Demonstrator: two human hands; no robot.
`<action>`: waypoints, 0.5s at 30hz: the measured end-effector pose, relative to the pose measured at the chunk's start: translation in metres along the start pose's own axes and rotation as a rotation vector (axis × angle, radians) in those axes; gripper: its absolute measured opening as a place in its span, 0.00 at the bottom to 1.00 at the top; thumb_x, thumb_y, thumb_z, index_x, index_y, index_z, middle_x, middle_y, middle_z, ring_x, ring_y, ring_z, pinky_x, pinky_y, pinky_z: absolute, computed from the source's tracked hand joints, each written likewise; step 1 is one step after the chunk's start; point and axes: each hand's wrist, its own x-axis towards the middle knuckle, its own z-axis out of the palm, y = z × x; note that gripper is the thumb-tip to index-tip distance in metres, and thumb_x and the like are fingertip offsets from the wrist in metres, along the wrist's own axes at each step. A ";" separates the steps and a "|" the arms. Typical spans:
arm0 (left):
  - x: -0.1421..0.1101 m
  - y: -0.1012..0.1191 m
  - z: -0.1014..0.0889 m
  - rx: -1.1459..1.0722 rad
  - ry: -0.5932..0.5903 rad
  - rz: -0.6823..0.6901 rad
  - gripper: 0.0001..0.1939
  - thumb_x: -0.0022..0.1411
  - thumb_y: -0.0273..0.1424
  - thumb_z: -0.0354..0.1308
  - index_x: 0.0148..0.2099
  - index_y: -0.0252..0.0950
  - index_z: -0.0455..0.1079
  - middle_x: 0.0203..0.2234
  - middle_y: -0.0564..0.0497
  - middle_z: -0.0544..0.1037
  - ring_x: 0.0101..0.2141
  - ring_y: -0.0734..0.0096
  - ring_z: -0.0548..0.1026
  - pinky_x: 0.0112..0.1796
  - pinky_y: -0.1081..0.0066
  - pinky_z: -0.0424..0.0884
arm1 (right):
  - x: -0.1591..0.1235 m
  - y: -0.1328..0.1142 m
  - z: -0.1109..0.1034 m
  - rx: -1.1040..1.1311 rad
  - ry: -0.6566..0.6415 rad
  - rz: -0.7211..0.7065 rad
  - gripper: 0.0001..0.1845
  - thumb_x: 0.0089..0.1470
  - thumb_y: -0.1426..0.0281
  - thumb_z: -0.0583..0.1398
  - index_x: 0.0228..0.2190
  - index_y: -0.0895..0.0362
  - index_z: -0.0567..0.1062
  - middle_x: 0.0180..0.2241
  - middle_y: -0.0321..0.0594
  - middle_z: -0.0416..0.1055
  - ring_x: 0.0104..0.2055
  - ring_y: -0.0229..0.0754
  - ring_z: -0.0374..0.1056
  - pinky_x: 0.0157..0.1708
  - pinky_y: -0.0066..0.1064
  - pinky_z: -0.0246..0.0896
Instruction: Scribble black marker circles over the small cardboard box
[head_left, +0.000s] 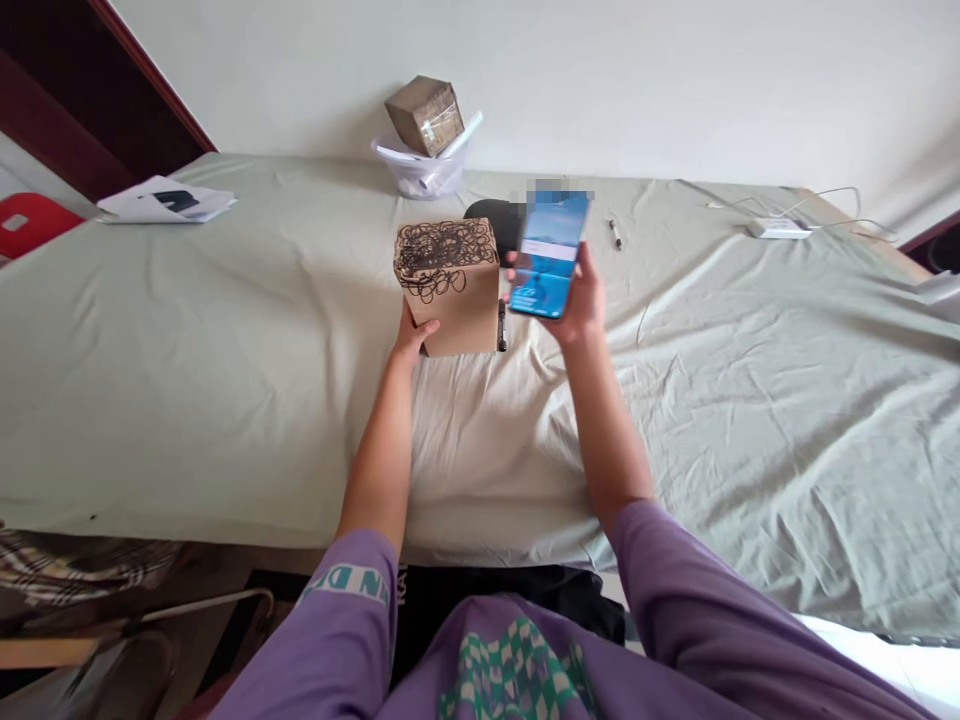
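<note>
A brown cardboard box [450, 285] with black scribbles on its top stands on the cloth-covered table [225, 350]. My left hand [412, 340] grips the box at its lower left corner, thumb on the front face. My right hand [585, 300] holds a lit smartphone [550, 255] upright, just right of the box, with its screen facing me. A black marker [502, 326] lies on the cloth between the box and my right hand.
A clear tub [421, 172] with a second brown box [425, 114] and a white tube stands at the back by the wall. Papers [165, 200] lie back left. A pen [615, 234], a dark object [491, 222] and a white power strip [778, 229] with cables lie farther back.
</note>
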 end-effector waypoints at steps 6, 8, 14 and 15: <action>0.003 -0.014 -0.003 -0.125 0.070 -0.020 0.66 0.36 0.67 0.79 0.68 0.37 0.63 0.61 0.31 0.76 0.67 0.32 0.72 0.63 0.47 0.72 | 0.030 0.043 -0.125 0.199 0.313 0.003 0.32 0.68 0.44 0.47 0.50 0.55 0.76 0.37 0.49 0.82 0.41 0.53 0.80 0.45 0.53 0.76; 0.002 -0.014 -0.003 -0.148 0.072 -0.025 0.66 0.35 0.65 0.80 0.68 0.38 0.62 0.60 0.32 0.76 0.66 0.32 0.73 0.62 0.47 0.72 | 0.032 0.062 -0.142 0.222 0.393 0.070 0.31 0.68 0.45 0.47 0.48 0.54 0.75 0.36 0.48 0.81 0.41 0.53 0.80 0.45 0.52 0.76; 0.003 -0.013 -0.002 -0.171 0.065 -0.017 0.64 0.37 0.64 0.80 0.69 0.40 0.62 0.60 0.33 0.77 0.65 0.33 0.73 0.62 0.47 0.72 | 0.036 0.079 -0.144 0.008 0.550 0.181 0.31 0.68 0.40 0.46 0.41 0.51 0.73 0.35 0.45 0.78 0.41 0.53 0.80 0.46 0.54 0.78; 0.003 -0.014 -0.003 -0.168 0.062 -0.010 0.64 0.37 0.64 0.80 0.69 0.39 0.62 0.59 0.33 0.78 0.65 0.33 0.73 0.61 0.47 0.73 | 0.036 0.078 -0.143 -0.027 0.589 0.189 0.30 0.70 0.41 0.45 0.41 0.51 0.73 0.35 0.44 0.77 0.39 0.52 0.80 0.44 0.53 0.79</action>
